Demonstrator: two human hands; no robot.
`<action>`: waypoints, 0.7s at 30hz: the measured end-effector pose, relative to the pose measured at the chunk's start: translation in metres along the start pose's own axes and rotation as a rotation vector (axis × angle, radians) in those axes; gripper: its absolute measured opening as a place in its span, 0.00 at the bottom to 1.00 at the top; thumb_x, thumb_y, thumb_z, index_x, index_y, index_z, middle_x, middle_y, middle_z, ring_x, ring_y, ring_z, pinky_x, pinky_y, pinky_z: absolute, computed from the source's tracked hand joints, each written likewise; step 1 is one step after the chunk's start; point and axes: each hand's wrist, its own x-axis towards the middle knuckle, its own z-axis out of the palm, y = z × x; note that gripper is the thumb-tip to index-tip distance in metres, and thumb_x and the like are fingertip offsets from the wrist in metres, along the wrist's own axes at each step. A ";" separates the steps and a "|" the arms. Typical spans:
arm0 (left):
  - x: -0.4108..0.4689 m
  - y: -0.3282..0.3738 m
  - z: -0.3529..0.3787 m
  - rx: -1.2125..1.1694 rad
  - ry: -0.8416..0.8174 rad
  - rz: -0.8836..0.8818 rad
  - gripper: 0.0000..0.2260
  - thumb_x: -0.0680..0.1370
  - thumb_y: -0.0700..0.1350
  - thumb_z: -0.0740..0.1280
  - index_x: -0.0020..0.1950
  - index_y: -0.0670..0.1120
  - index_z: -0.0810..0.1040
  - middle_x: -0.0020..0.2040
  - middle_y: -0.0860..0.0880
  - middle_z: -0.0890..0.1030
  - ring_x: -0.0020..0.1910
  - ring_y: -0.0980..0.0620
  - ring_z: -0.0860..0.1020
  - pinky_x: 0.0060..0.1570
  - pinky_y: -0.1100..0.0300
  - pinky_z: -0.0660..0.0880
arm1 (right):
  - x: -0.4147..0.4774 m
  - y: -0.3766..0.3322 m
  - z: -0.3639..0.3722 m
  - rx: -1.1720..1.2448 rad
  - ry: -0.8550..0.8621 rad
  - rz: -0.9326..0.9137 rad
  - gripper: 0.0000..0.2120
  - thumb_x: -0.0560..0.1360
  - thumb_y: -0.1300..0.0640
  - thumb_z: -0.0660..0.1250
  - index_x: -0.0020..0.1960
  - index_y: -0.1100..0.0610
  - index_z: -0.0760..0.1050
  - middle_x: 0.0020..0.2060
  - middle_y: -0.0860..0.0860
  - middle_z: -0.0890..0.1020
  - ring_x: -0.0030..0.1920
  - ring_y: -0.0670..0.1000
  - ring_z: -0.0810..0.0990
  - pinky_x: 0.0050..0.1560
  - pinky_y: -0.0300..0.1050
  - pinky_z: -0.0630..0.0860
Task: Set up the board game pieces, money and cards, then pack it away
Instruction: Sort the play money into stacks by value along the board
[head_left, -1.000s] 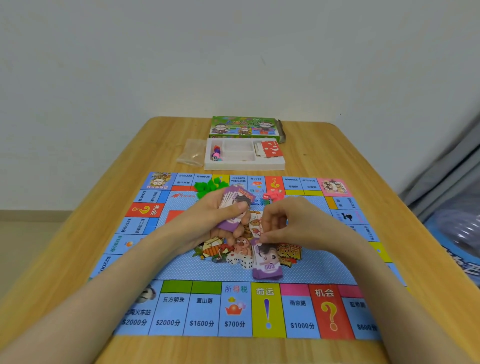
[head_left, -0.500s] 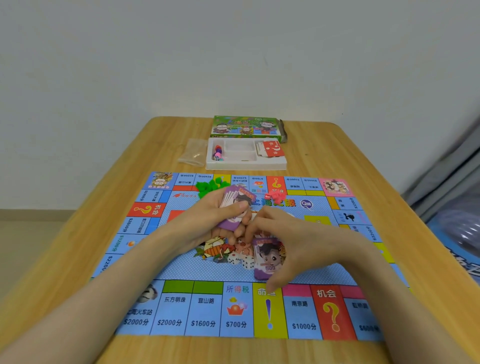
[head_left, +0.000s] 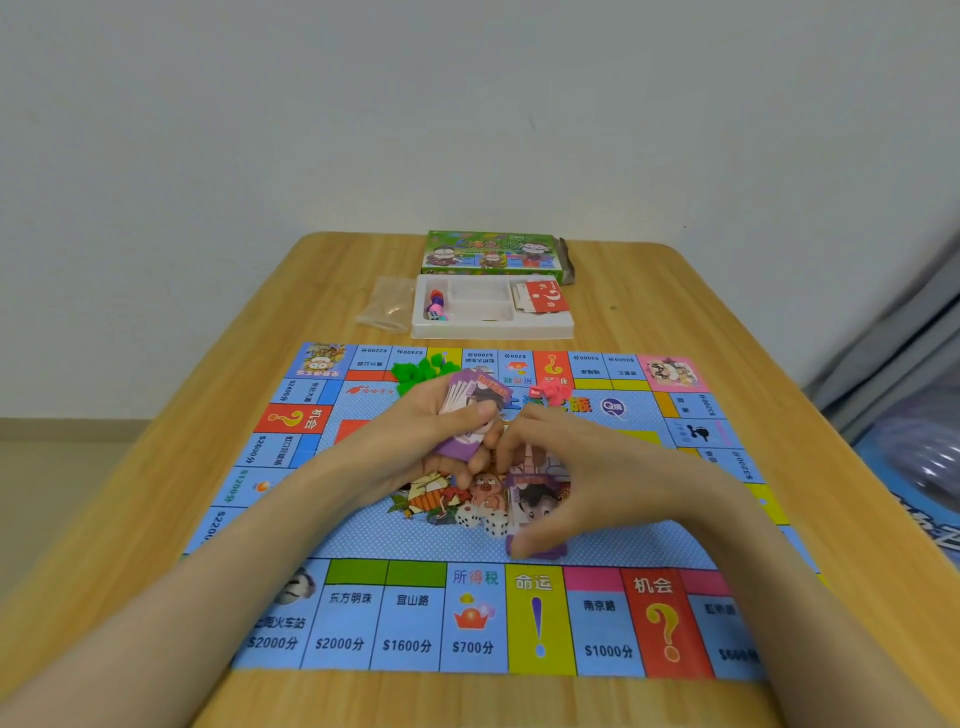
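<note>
The blue game board (head_left: 363, 540) lies flat on the wooden table (head_left: 649, 312). My left hand (head_left: 410, 441) grips a fan of purple money notes (head_left: 470, 402) above the board's middle. My right hand (head_left: 597, 467) arches over a pile of purple notes (head_left: 535, 501) lying on the board, thumb at its near end and fingertips at its far end. Two white dice (head_left: 483, 519) sit just left of that pile. Green houses (head_left: 421, 371) and red pieces (head_left: 553, 392) lie near the board's far edge.
Beyond the board stands a white plastic tray (head_left: 493, 328) holding coloured tokens (head_left: 435, 304) and red question-mark cards (head_left: 543, 299). The green game box (head_left: 491, 254) is behind it, with a clear plastic bag (head_left: 387, 306) to the tray's left. A blue bag lies off the table's right side.
My right hand came down from beside the left hand onto the pile of notes on the board and now spans it with thumb and fingers. The left hand kept its fan still.
</note>
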 end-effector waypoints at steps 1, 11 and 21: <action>0.000 0.000 0.000 0.006 -0.007 0.003 0.14 0.73 0.43 0.65 0.56 0.40 0.72 0.32 0.48 0.77 0.26 0.54 0.75 0.22 0.64 0.73 | 0.001 0.000 -0.001 0.055 0.080 0.006 0.19 0.65 0.46 0.75 0.49 0.51 0.72 0.48 0.44 0.72 0.48 0.43 0.70 0.46 0.34 0.69; -0.004 0.000 0.006 0.148 -0.055 0.010 0.13 0.71 0.46 0.67 0.54 0.44 0.74 0.30 0.47 0.77 0.20 0.54 0.72 0.17 0.65 0.69 | 0.018 0.001 0.008 0.370 0.610 -0.071 0.07 0.72 0.59 0.71 0.41 0.52 0.73 0.34 0.48 0.78 0.37 0.53 0.78 0.41 0.49 0.77; -0.003 0.000 0.004 0.107 -0.078 0.017 0.13 0.73 0.45 0.66 0.55 0.43 0.74 0.30 0.47 0.76 0.22 0.54 0.72 0.18 0.64 0.70 | 0.016 0.004 0.005 0.375 0.688 -0.085 0.04 0.78 0.67 0.61 0.46 0.60 0.71 0.34 0.53 0.81 0.29 0.46 0.80 0.30 0.29 0.68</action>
